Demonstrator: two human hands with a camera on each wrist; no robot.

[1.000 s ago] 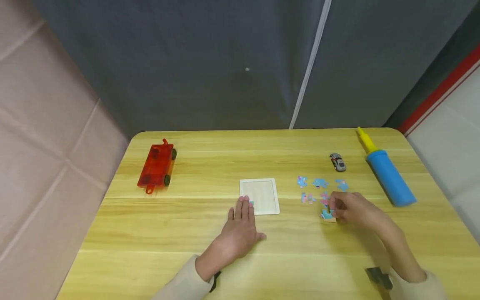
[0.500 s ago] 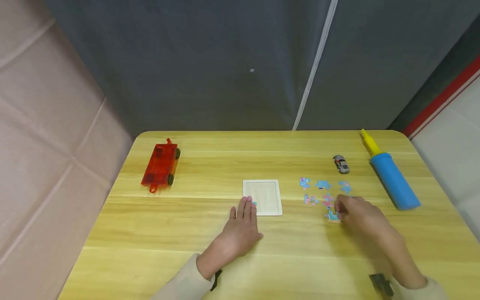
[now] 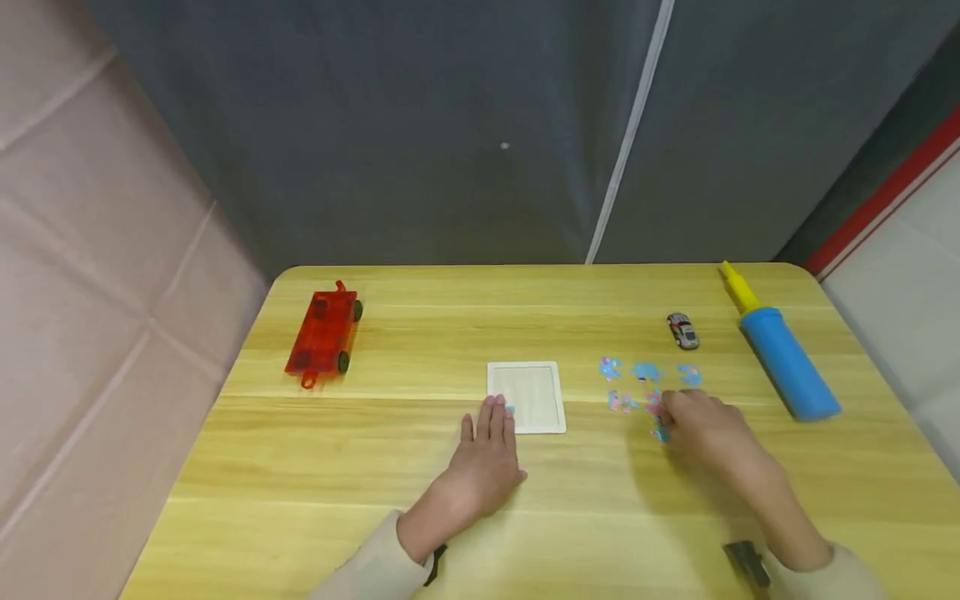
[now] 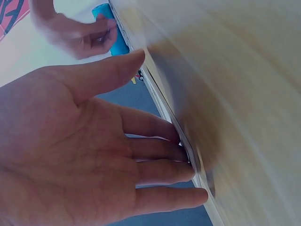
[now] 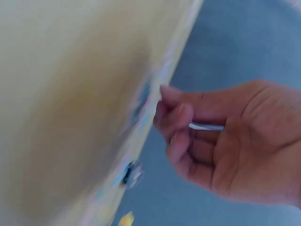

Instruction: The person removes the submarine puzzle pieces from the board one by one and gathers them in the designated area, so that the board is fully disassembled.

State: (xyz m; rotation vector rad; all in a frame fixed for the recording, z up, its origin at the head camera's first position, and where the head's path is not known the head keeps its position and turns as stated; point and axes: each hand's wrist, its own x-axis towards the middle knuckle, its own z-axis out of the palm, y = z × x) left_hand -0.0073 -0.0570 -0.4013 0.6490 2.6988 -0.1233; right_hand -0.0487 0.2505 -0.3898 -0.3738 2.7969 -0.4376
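Observation:
My left hand lies with straight fingers over the lower left corner of a small white square frame. A bit of a blue puzzle piece shows beside its fingertips, inside the frame; the rest is hidden. To the right, my right hand has curled fingers and pinches a blue puzzle piece, mostly covered by the fingertips. Several other puzzle pieces, blue and pink, lie just beyond, among them a blue one. In the right wrist view, thumb and fingertips come together close to the tabletop.
A red see-through toy wagon with dark wheels stands at the left. Behind the puzzle pieces is a small silver toy car. Further right lies a blue hand pump with a yellow nozzle. A dark grey curtain hangs behind the wooden table.
My right hand has shifted slightly, and less of the blue piece shows at its fingertips than before. The left hand stays on the frame. The whole head view has moved a little.

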